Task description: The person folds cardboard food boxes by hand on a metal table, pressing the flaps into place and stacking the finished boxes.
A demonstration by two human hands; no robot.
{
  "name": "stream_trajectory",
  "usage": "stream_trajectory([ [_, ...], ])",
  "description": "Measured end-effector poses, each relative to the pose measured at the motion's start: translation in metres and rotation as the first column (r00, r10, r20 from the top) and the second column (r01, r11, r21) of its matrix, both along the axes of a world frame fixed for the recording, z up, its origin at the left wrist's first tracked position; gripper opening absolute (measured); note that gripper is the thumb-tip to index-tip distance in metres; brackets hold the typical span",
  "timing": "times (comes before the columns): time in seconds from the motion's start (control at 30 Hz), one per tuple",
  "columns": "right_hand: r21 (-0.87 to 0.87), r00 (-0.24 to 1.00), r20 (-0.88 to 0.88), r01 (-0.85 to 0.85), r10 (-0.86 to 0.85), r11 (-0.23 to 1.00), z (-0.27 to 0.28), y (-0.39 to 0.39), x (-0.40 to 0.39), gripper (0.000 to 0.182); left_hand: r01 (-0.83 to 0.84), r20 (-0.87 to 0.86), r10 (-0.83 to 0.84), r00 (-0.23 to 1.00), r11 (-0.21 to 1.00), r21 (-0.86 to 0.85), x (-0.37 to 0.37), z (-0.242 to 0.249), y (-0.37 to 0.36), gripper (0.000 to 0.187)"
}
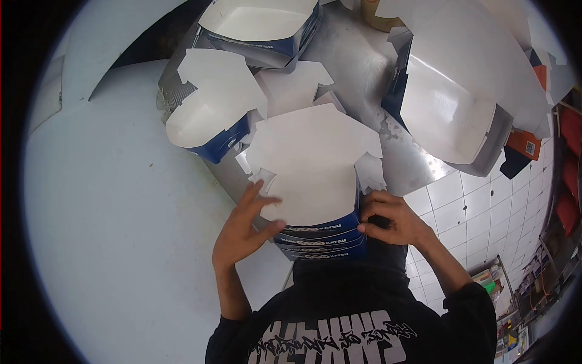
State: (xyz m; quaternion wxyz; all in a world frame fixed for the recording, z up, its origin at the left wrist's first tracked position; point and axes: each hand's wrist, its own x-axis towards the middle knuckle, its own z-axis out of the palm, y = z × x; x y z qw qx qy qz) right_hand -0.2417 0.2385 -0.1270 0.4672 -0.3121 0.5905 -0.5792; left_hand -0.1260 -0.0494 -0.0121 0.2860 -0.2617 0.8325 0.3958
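In front of my body a stack of nested paper food boxes (320, 241) stands with blue printed front walls. The top paper food box (312, 182) is white inside, and its lid flap spreads out on the far side. My left hand (245, 221) is at the box's left edge, its fingers apart and the thumb near the front left corner. At the front right corner my right hand (391, 218) is closed, thumb and fingers gripping the box's edge. Its side flap (371, 173) sticks out just above that hand.
A smaller open box (212, 109) sits at the left. Another box stack (260, 24) stands at the back. Large open boxes (451, 109) lie at the right on the metal table (418, 173). Beyond its edge shows a tiled floor (448, 212); a pale surface (133, 242) lies left.
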Motion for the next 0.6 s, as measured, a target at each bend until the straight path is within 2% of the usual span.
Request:
stream_trajectory([
  [0.03, -0.006, 1.000, -0.011, 0.006, -0.006, 1.000, 0.000, 0.000, 0.000, 0.017, 0.039, -0.030, -0.042, 0.999, 0.993, -0.109, -0.017, 0.001, 0.009, 0.028],
  [0.13, -0.023, 0.998, -0.058, -0.010, 0.008, 1.000, 0.002, -0.001, -0.003, 0.015, -0.042, -0.067, 0.054, 0.996, 0.984, 0.175, -0.071, -0.018, 0.040, 0.037],
  [0.2, -0.035, 0.998, -0.069, -0.012, 0.010, 0.999, 0.002, -0.001, -0.005, 0.013, 0.041, -0.061, -0.023, 0.998, 0.948, 0.315, -0.091, -0.047, 0.060, 0.037],
  [0.3, -0.050, 0.999, -0.031, 0.016, -0.018, 0.999, -0.004, 0.003, -0.001, 0.013, 0.351, 0.069, -0.387, 0.920, 0.889, 0.294, -0.103, -0.080, 0.067, 0.037],
  [0.4, -0.056, 0.996, 0.031, 0.088, -0.086, 0.995, -0.007, 0.007, 0.003, 0.018, 0.306, -0.064, -0.300, 0.952, 0.916, 0.260, -0.097, -0.085, 0.066, 0.036],
  [0.47, -0.064, 0.985, 0.092, 0.153, -0.147, 0.986, -0.007, 0.005, 0.002, 0.021, 0.219, 0.072, -0.255, 0.964, 0.918, 0.331, -0.102, -0.080, 0.064, 0.033],
  [0.5, -0.009, 0.979, 0.091, 0.184, -0.182, 0.983, -0.008, 0.004, 0.002, 0.022, 0.167, 0.137, -0.229, 0.964, 0.919, 0.357, -0.104, -0.077, 0.064, 0.032],
  [0.57, 0.091, 0.967, 0.073, 0.237, -0.244, 0.967, -0.012, 0.001, 0.001, 0.024, 0.153, 0.137, -0.209, 0.968, 0.929, 0.338, -0.097, -0.081, 0.065, 0.033],
  [0.6, 0.135, 0.975, 0.035, 0.212, -0.219, 0.968, -0.013, -0.001, -0.001, 0.025, 0.147, 0.135, -0.201, 0.970, 0.934, 0.327, -0.094, -0.081, 0.066, 0.034],
])
